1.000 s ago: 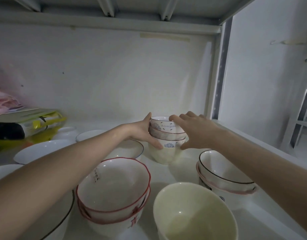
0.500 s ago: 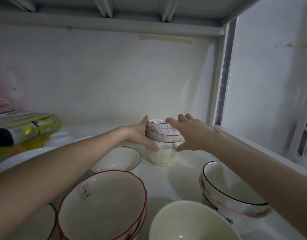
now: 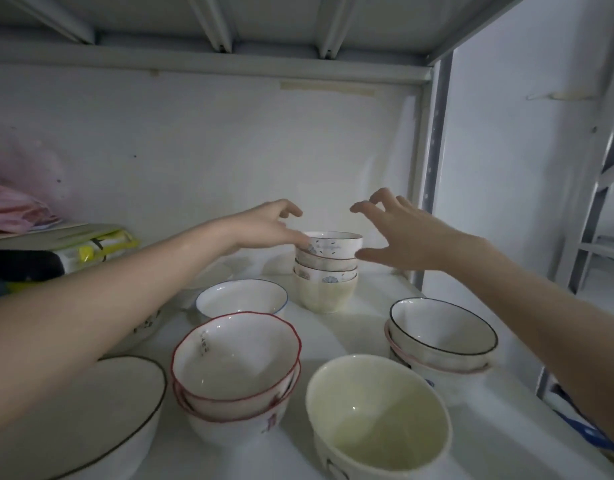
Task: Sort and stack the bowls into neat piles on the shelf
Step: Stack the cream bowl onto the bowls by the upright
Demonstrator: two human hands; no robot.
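Shelf (image 3: 350,323) holds upright bowl stack (image 3: 328,268).

I see bare shelf (image 3: 336,327) running from the front edge back to the tall stack of small bowls (image 3: 326,271), a lane between the red-rimmed stack (image 3: 236,368) and the black-rimmed stack (image 3: 440,337). The cream bowl (image 3: 378,414) blocks that lane's near end. The blue-rimmed bowl (image 3: 241,297) crowds the tall stack's left; its right side toward the upright post (image 3: 432,174) lies open, as does the air above it
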